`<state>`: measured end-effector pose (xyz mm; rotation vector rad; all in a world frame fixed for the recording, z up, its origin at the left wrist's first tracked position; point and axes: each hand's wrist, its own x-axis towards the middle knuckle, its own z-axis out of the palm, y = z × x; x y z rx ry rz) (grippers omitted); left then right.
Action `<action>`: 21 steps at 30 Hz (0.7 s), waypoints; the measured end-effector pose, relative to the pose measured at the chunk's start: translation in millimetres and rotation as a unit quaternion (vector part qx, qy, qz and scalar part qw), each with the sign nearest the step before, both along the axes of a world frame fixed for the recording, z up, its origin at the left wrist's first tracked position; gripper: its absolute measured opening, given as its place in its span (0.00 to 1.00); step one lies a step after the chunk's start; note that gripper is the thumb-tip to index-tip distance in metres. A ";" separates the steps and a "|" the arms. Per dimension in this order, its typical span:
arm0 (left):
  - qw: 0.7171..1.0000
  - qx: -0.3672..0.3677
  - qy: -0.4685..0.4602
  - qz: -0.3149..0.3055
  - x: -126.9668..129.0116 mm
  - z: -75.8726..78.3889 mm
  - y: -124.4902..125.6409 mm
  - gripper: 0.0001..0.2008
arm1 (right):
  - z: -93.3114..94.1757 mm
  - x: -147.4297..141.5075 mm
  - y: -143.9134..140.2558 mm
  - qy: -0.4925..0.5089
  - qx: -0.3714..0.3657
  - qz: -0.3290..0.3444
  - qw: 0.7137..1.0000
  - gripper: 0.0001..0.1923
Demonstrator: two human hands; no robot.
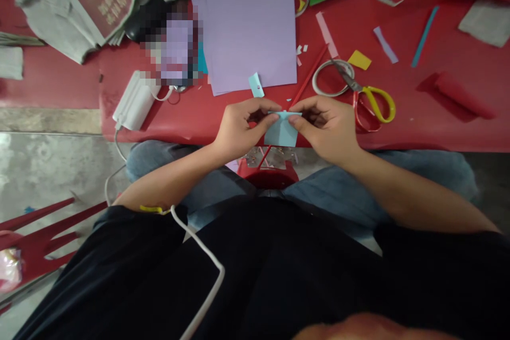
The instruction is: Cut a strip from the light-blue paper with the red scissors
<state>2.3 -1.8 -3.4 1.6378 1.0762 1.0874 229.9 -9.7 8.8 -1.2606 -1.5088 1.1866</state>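
At frame centre, the left hand and right hand both pinch the top edge of a blue paper, fingers curled closed. Scissors lie just right.

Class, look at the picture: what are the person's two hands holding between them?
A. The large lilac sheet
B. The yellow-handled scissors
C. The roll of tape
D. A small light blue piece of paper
D: the left hand and right hand both pinch the top edge of the light blue piece of paper, while the scissors lie untouched on the red table.
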 end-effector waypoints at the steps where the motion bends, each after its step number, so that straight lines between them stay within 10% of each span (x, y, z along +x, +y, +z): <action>1: 1.000 0.004 0.004 -0.001 0.2 -0.5 0.0 0.11 | -0.7 0.5 -0.8 0.002 0.000 0.001 1.000 0.16; 21: 0.999 -0.028 -0.003 -0.036 6.7 -1.3 -7.9 0.09 | -2.5 0.8 -8.3 -0.009 0.016 0.018 1.000 0.10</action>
